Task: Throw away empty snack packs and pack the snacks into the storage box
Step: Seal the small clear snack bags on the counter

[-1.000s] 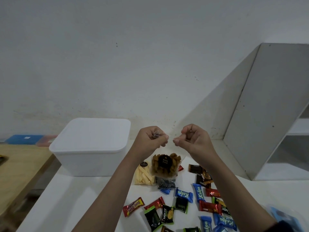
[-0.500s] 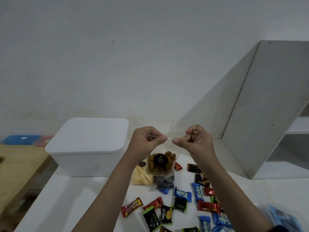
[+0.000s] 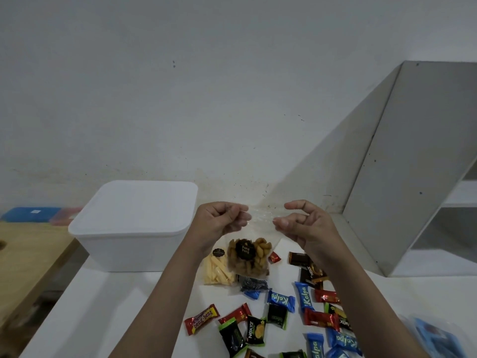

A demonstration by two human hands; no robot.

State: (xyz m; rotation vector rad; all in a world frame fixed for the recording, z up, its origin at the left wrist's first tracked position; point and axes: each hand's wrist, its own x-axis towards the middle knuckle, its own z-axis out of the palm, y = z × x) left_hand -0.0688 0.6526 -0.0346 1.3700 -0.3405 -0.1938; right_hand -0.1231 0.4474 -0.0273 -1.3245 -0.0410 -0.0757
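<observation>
Head view: clear crinkled plastic snack bag stretched above white table, pinched by left hand and right hand at opposite edges. Lidded white plastic storage box at left; wrapped snacks scattered below.

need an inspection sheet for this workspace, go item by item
surface: white tabletop, snacks spread over its middle and right.
job's things: white lidded plastic storage box at back left, lid on; clear plastic bag of brown fried snacks held up by its top; clear bag of pale yellow sticks; blue Kalpa wrappers; red Beng-Beng bar; green-edged Nextar pack.
clutter: blue flat object at right edge, blurred.
grippers: left hand pinches the bag top; right hand at its other edge, fingers loosely curled.
cables: nothing seen.
surroundings: white wall, grey-white shelf unit, wooden table.
</observation>
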